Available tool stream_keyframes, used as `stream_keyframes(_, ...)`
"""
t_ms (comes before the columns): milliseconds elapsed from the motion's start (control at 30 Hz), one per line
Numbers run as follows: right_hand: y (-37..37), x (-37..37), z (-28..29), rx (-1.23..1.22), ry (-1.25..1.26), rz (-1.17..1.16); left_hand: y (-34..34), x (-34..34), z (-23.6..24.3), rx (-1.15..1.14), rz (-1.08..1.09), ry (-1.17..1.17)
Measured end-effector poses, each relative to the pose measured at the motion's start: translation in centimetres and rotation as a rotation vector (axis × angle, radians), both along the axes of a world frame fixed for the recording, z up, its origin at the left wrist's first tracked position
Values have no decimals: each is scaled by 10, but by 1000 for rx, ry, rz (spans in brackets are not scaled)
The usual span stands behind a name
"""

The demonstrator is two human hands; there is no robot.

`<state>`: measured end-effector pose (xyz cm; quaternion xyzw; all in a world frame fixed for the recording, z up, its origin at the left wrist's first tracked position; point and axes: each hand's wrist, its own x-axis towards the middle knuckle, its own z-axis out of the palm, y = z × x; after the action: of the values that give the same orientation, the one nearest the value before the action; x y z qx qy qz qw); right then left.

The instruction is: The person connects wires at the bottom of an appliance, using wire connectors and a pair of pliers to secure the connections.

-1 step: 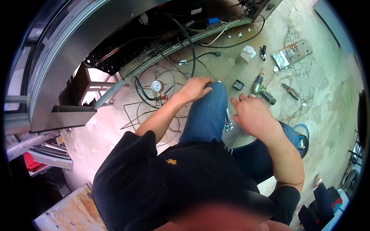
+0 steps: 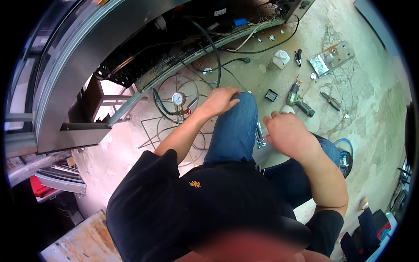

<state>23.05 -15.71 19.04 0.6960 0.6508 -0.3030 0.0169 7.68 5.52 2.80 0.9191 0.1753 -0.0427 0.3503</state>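
The left arm reaches far from the near left, its forearm [image 2: 185, 133] slanting toward the right and the wrist fairly straight. The left hand [image 2: 221, 101] lies palm down on the raised knee [image 2: 245, 105] — back upward, fingers loosely extended to the right, thumb slightly apart on the near side. The right arm is bent at the elbow, its forearm [image 2: 328, 179] angling far and left. The right hand [image 2: 290, 134] hangs right of that knee, back upward, fingers curled — its palm and fingertips mostly hidden.
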Motion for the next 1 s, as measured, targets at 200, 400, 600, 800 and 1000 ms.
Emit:
stream_keyframes(200,-6,2,-4,217,154,26,3,13,-26,11,35,-27)
stream_keyframes(400,-21,8,4,158,105,42,62,67,6,260,117,-140)
stream_keyframes(600,-35,8,5,160,118,30,148,150,42,466,281,-302)
stream_keyframes(800,-48,8,15,149,114,-16,278,234,-2,705,336,-118)
stream_keyframes(1000,-67,14,20,160,153,-104,375,283,-41,964,523,-18)
